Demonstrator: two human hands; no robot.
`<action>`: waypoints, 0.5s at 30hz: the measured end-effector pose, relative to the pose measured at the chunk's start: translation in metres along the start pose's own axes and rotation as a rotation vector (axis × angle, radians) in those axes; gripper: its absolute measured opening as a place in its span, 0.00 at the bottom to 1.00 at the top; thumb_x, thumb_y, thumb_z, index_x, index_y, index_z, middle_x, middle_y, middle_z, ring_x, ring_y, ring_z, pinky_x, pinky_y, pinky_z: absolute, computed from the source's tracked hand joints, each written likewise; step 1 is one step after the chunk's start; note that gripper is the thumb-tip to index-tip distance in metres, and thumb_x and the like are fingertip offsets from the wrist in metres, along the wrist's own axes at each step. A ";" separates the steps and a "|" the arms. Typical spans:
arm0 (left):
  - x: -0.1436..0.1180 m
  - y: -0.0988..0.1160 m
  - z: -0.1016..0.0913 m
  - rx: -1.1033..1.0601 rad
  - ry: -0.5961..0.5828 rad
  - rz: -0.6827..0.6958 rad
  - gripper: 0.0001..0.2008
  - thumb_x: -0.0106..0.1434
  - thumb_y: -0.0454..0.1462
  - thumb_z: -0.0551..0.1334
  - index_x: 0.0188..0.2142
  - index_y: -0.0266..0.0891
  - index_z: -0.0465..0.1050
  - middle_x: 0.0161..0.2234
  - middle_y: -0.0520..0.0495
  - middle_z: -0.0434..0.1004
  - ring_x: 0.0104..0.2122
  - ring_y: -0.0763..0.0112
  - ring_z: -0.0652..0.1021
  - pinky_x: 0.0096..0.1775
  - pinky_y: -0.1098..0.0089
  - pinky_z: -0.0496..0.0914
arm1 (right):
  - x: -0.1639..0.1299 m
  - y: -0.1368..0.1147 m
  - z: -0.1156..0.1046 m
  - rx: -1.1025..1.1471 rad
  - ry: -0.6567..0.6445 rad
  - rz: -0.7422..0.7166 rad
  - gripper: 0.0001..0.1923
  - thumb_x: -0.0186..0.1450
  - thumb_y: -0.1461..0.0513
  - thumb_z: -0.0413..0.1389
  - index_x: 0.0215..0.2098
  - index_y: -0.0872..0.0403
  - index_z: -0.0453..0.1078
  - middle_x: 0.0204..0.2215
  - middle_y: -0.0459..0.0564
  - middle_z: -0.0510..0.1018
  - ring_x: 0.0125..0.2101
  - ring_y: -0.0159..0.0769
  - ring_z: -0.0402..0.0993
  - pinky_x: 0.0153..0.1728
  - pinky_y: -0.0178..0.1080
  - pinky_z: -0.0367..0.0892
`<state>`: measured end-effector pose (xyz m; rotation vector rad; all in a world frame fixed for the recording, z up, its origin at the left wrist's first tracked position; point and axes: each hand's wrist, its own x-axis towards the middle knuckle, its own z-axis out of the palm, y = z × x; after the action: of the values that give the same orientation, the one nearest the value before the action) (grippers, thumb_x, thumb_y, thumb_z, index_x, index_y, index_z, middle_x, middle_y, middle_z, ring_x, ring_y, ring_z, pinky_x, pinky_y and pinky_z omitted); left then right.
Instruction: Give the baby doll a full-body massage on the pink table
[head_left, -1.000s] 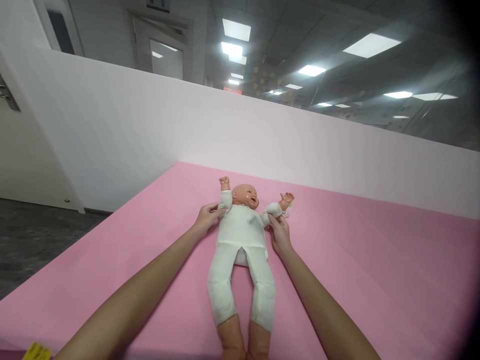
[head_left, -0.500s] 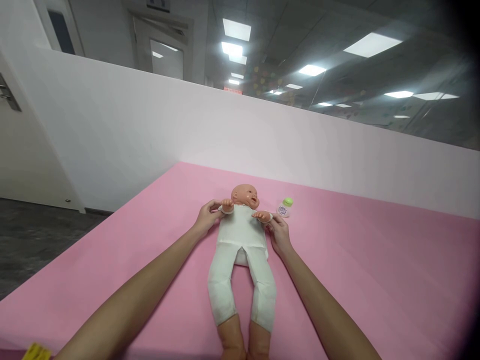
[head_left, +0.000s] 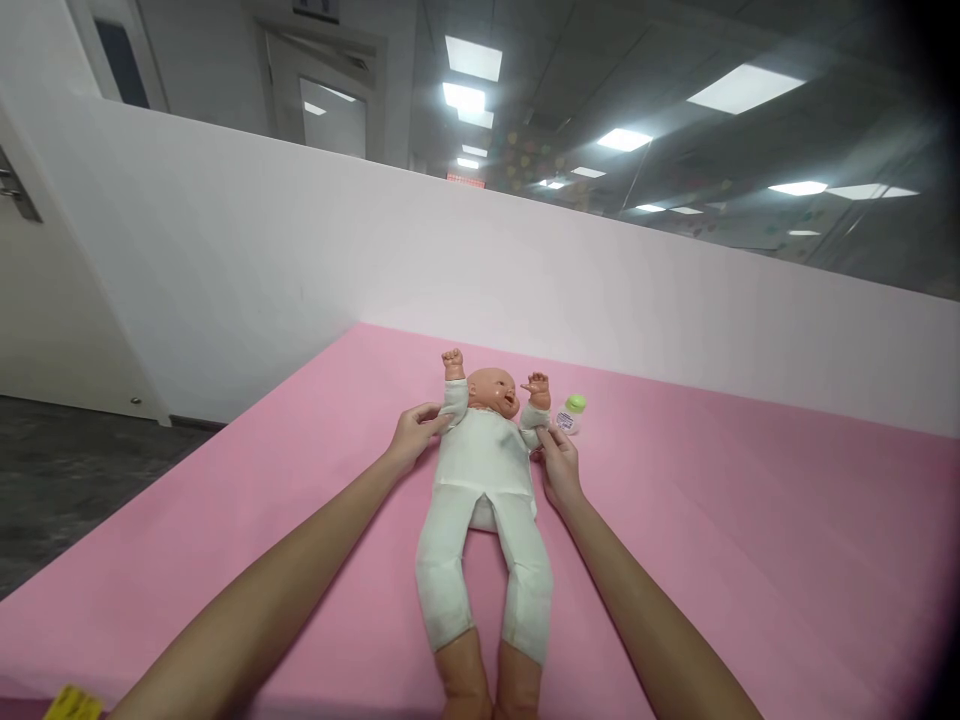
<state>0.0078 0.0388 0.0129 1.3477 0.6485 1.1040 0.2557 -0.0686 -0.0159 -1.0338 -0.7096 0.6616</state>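
Observation:
A baby doll with a white cloth body lies on its back on the pink tabletop, its head away from me and its feet toward me. Both of its arms point up beside its head. My left hand is closed on the doll's arm at the left, thumb and fingers near the elbow. At the other side my right hand pinches the doll's arm at the right. Just beyond my right hand stands a small clear bottle with a green cap and a printed label.
A white partition wall runs along the far edge of the tabletop. To the left are a door with a metal handle and the dark floor. A yellow label shows at the bottom left corner.
The doll's forearms have swung from lying over its chest to pointing up beside its head. My hands have stayed in nearly the same places at its arms.

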 end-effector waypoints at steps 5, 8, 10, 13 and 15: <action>0.000 0.000 0.001 0.018 -0.015 -0.011 0.24 0.54 0.52 0.73 0.44 0.38 0.82 0.45 0.40 0.83 0.42 0.58 0.79 0.42 0.64 0.71 | 0.000 -0.001 0.000 -0.036 0.023 0.012 0.18 0.57 0.48 0.69 0.27 0.51 0.72 0.20 0.39 0.69 0.21 0.29 0.62 0.24 0.35 0.60; 0.001 -0.002 0.001 0.067 0.006 -0.003 0.24 0.55 0.55 0.71 0.39 0.37 0.81 0.40 0.42 0.83 0.38 0.61 0.78 0.38 0.67 0.70 | 0.003 0.001 -0.003 -0.055 0.043 0.029 0.21 0.57 0.46 0.69 0.24 0.52 0.70 0.18 0.40 0.69 0.20 0.29 0.62 0.23 0.36 0.60; 0.002 -0.005 0.001 0.114 0.041 -0.002 0.24 0.56 0.57 0.70 0.35 0.37 0.81 0.35 0.44 0.82 0.34 0.63 0.77 0.36 0.68 0.68 | 0.004 0.003 -0.005 -0.058 0.047 0.043 0.22 0.56 0.46 0.69 0.24 0.52 0.70 0.18 0.41 0.69 0.20 0.29 0.62 0.22 0.36 0.60; 0.004 -0.008 0.000 0.172 0.082 -0.005 0.24 0.57 0.58 0.68 0.31 0.38 0.79 0.31 0.47 0.79 0.31 0.65 0.75 0.34 0.69 0.66 | 0.006 0.003 -0.007 -0.057 0.048 0.052 0.21 0.56 0.47 0.70 0.24 0.52 0.70 0.18 0.41 0.69 0.20 0.29 0.62 0.22 0.35 0.60; 0.004 -0.009 -0.001 0.189 0.089 -0.002 0.24 0.57 0.58 0.67 0.30 0.38 0.78 0.30 0.48 0.78 0.31 0.66 0.74 0.34 0.69 0.65 | 0.005 0.003 -0.007 -0.057 0.047 0.052 0.20 0.56 0.47 0.70 0.24 0.53 0.71 0.19 0.41 0.70 0.20 0.29 0.62 0.22 0.35 0.60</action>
<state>0.0107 0.0435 0.0047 1.4641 0.8369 1.1278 0.2639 -0.0670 -0.0196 -1.1198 -0.6654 0.6635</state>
